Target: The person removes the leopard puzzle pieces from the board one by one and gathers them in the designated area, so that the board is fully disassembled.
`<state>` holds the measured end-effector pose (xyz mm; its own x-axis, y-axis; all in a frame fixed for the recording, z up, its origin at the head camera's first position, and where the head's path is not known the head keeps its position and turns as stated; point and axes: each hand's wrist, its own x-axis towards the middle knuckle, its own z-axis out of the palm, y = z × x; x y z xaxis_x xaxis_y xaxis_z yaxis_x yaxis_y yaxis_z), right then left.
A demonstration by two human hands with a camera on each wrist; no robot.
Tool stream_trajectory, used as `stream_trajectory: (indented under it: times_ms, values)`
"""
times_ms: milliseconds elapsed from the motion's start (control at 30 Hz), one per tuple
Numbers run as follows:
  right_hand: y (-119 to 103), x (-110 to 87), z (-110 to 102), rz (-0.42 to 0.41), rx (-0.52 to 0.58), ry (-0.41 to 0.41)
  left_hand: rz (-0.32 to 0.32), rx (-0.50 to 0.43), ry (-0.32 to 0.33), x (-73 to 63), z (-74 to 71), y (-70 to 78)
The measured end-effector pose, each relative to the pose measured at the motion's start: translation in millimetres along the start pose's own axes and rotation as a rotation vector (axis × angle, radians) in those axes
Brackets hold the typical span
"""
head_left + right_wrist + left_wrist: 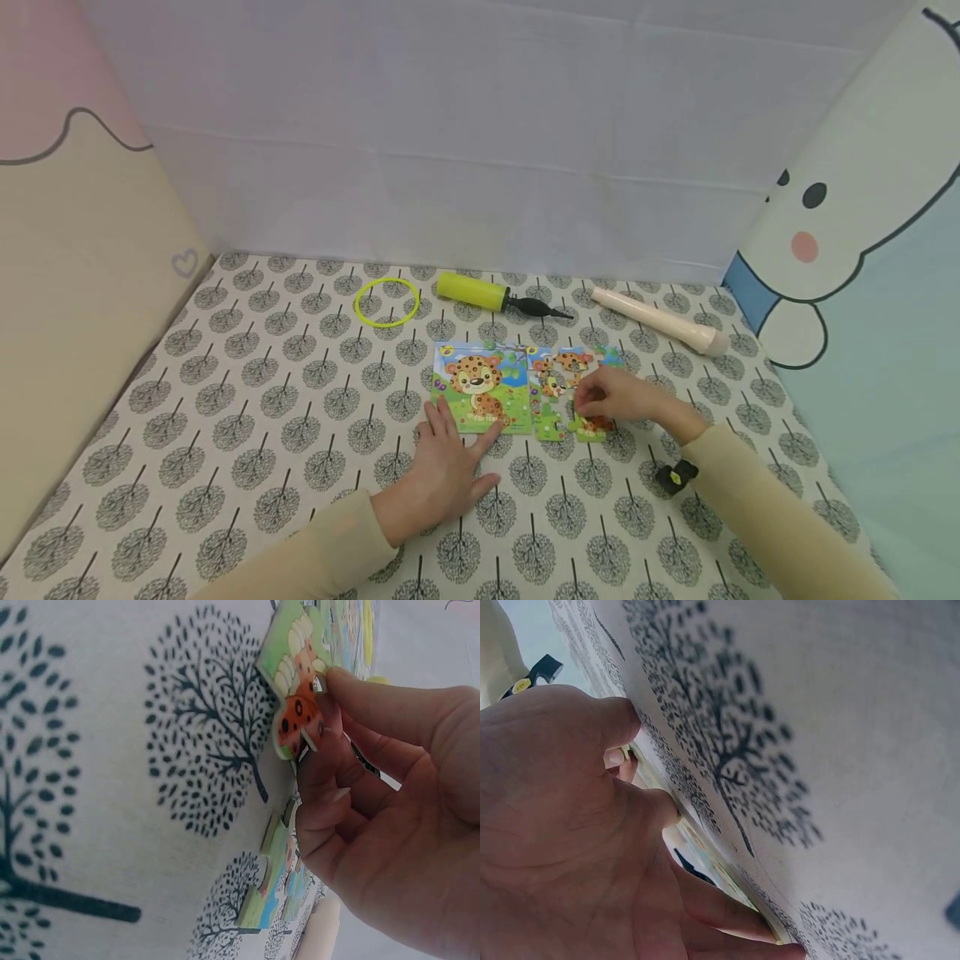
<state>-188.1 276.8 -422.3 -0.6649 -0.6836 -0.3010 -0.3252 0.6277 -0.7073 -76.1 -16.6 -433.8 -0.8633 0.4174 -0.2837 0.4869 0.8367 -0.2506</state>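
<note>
A picture card (477, 382) showing a cartoon leopard on grass lies flat. My left hand (442, 471) touches its near edge with fairly straight fingers, and the thumb stands out to the side. Right of the card is a matching jigsaw puzzle (549, 383), with several pieces laid out and cloth showing between some of them. Over its near right part, my right hand (618, 396) pinches a puzzle piece (296, 709) bearing the leopard's paws and orange spotted tail. More puzzle pieces (271, 862) lie beyond the fingers in the right wrist view.
Behind the card and puzzle lie a yellow hoop (360, 313), a yellow hand pump (471, 292) with a black nozzle, and a pale tapered stick (652, 318). A tree-patterned cloth (300, 475) covers the table. A draped wall (465, 142) rises behind it.
</note>
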Motion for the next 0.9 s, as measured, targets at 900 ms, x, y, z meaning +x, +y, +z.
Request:
stream_trajectory:
  times_ms: [900]
  values:
    - [-28.4,26.4,14.4,-0.028,-0.082,0.116,0.002,-0.019,0.009,-0.4,0.2,-0.5]
